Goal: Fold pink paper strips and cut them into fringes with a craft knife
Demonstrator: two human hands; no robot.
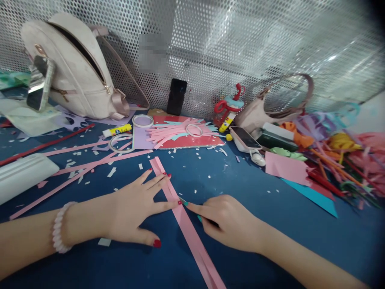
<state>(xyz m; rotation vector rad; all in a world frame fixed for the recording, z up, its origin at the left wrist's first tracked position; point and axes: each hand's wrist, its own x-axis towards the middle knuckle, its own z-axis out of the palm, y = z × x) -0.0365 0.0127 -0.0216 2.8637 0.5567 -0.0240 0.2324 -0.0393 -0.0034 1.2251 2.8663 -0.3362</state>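
Observation:
A long pink paper strip (187, 224) lies diagonally on the blue table (270, 224). My left hand (136, 210) lies flat with fingers spread, its fingertips pressing the strip's left edge. My right hand (228, 222) is closed around a small teal-handled cutter (184, 202), whose tip touches the strip beside my left index finger. A bead bracelet (60, 226) is on my left wrist.
Behind lie a red sheet with pink and teal strips (183, 134), tape rolls (142, 120), a glue stick (116, 130), a dark phone (177, 96) leaning on the perforated wall, a beige backpack (75, 68), a white case (24, 172), and a pile of coloured paper (331, 160) at the right.

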